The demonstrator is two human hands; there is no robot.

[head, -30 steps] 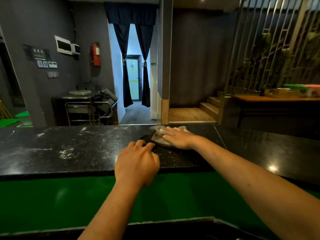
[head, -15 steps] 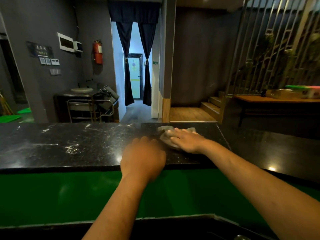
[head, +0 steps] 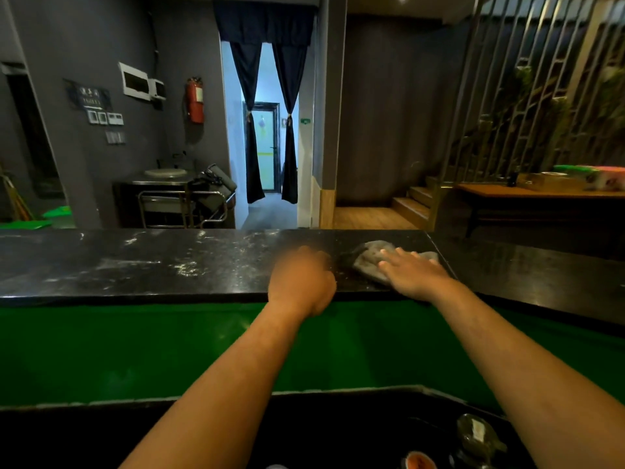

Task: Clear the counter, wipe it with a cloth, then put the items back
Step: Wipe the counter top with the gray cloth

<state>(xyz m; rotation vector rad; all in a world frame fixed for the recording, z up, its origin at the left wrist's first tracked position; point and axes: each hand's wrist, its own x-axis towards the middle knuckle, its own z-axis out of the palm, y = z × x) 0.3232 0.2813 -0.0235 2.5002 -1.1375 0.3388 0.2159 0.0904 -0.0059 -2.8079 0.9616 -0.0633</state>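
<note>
**Two hands on the black tabletop, one flat on the cloth**

I see my right hand [head: 414,272] spread flat, fingers straight, pressing the grey cloth [head: 372,258] onto the dark speckled tabletop [head: 135,265] near its right end. My left hand [head: 302,282] sits just beside the cloth at the near edge, blurred; its fingers look curled under, but I cannot tell whether they hold anything. Pale smears mark the tabletop to the left.

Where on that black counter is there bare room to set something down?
The counter is bare but smudged from its left end up to the left hand. It is crowded on the right, where the right hand presses the cloth flat.
</note>
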